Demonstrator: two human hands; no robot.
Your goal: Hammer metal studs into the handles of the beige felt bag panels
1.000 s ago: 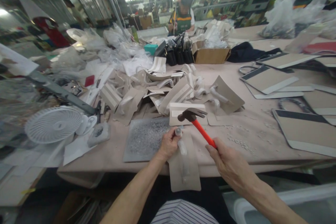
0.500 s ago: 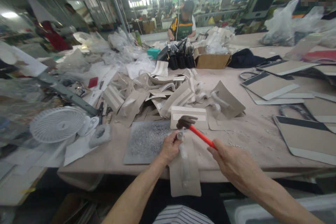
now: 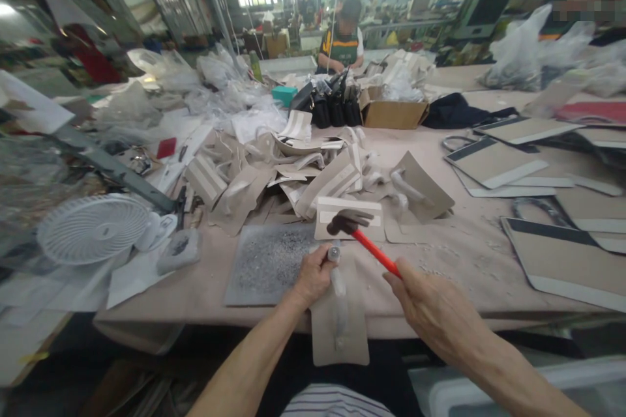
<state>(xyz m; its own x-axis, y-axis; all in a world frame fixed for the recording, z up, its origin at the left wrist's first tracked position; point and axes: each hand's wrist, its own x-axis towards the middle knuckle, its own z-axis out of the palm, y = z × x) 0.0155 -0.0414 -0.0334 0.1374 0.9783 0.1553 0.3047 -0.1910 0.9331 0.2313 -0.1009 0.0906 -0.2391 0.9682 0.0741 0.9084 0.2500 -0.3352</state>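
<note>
My right hand (image 3: 425, 293) is closed round the red handle of a claw hammer (image 3: 374, 251). The hammer's dark head hangs just above and behind my left hand (image 3: 315, 273). That hand pinches a short metal punch (image 3: 334, 253) upright, its round top facing up and its lower end hidden. Under the punch lies a beige panel (image 3: 355, 332) with a plastic-wrapped handle (image 3: 340, 313) along it. The panel's near end sticks out past the table edge over my lap. Left of it, a grey pitted slab (image 3: 249, 267) rests on the table, partly behind my left hand.
Beyond my hands lies a heap of similar beige panels (image 3: 327, 189). A white fan (image 3: 98, 228) and a grey block (image 3: 180, 251) stand left. Flat panels with dark bands (image 3: 562, 260) lie right. A cardboard box (image 3: 394, 113) is farther back, and a co-worker (image 3: 345, 45) sits opposite.
The view has shifted slightly, so the scene's sides sit a little farther left. Both hands keep their holds, and the hammer stays raised near the punch. The co-worker's hands have moved.
</note>
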